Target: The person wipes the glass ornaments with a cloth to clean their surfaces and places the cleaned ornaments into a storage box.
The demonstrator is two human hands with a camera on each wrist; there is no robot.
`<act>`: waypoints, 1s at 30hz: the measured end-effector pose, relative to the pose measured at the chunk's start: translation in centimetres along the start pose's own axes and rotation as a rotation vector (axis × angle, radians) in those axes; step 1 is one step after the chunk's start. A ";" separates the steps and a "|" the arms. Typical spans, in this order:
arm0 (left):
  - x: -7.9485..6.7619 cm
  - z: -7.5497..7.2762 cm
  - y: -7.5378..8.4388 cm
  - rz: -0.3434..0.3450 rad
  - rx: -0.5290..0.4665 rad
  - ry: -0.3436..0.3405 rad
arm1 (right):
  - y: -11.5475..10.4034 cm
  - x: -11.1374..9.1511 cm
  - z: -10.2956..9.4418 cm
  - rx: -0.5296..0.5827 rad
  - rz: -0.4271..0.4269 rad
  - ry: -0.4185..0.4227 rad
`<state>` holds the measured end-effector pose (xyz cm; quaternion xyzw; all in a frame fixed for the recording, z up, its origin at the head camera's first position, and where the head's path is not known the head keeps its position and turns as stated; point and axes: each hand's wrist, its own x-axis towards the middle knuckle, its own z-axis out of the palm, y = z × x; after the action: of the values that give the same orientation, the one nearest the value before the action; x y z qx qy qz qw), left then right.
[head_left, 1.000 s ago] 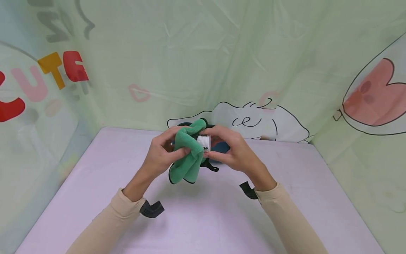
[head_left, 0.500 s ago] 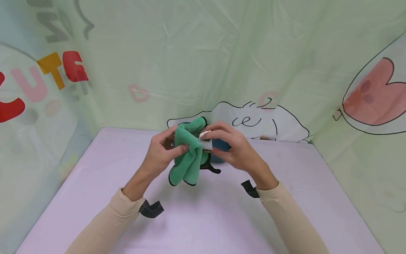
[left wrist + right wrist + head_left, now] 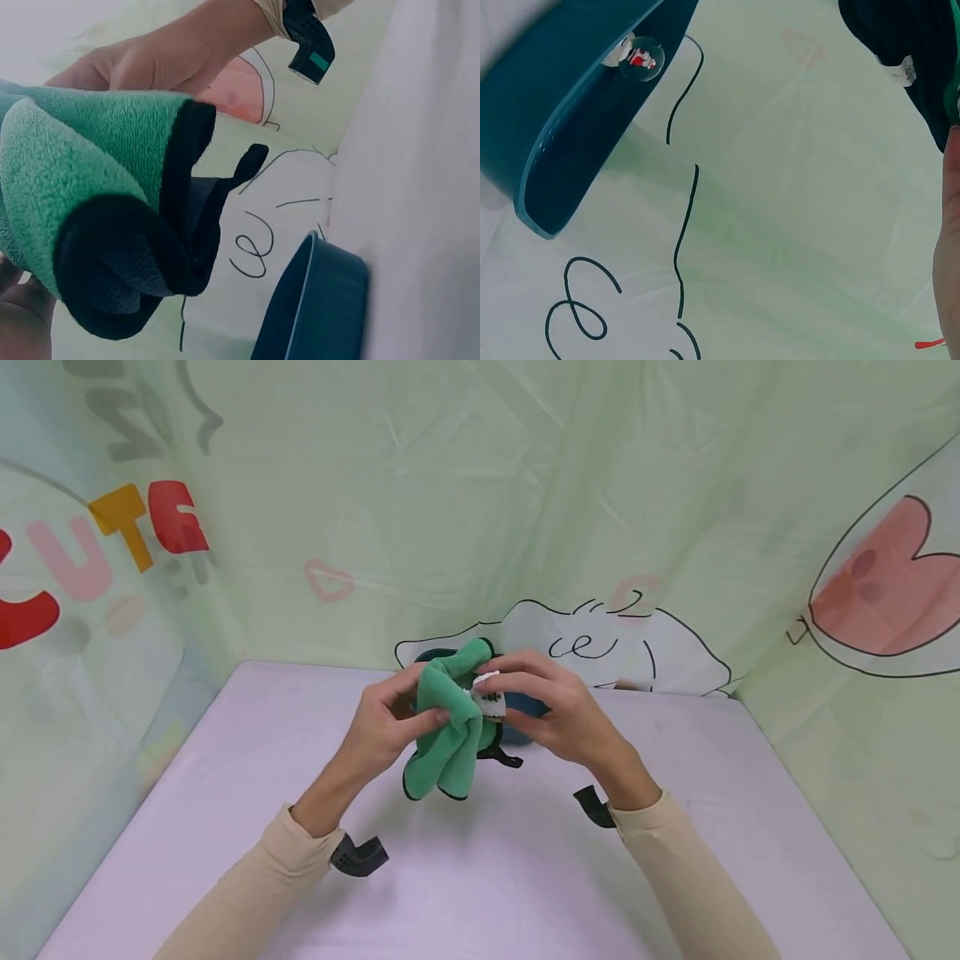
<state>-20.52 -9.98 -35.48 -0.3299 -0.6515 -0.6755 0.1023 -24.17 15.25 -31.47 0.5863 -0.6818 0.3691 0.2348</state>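
Note:
My left hand [image 3: 382, 714] grips a green cloth [image 3: 442, 752] with black edging, its thumb pressed on the front. Beside it my right hand [image 3: 555, 702] pinches a small white object with dark marks [image 3: 491, 702], which looks like the base of a snow globe. The other end of that object is hidden inside the cloth. Both are held above the table. In the left wrist view the cloth [image 3: 90, 150] hangs in folds, showing a dark underside. A black strap [image 3: 506, 760] dangles below the cloth.
Behind the hands stands a blue basin [image 3: 517, 735], partly covered by them. A snow globe [image 3: 641, 58] with a white base shows inside the basin. The table has a pale lilac cover [image 3: 487, 877]. A printed green curtain [image 3: 525, 510] rises at the back.
The right fingers have shifted over the top of the white object, which has turned and tilted. The cloth has refolded slightly around it. The left hand stays nearly in place.

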 end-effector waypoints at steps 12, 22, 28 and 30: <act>0.2 0.2 0.1 0.133 0.015 -0.019 | -0.7 0.0 0.2 -0.023 0.147 0.020; 0.2 0.2 0.3 0.202 0.073 -0.055 | -0.9 0.2 0.4 -0.022 0.290 0.011; 0.3 0.1 0.3 0.248 0.150 -0.085 | -1.1 0.4 0.4 0.009 0.358 -0.026; 0.3 0.1 0.3 0.261 0.188 -0.086 | -1.2 0.5 0.4 0.022 0.381 -0.038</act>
<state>-20.55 -9.85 -35.07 -0.4295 -0.6671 -0.5778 0.1915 -23.05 14.60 -31.05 0.4561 -0.7807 0.4030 0.1415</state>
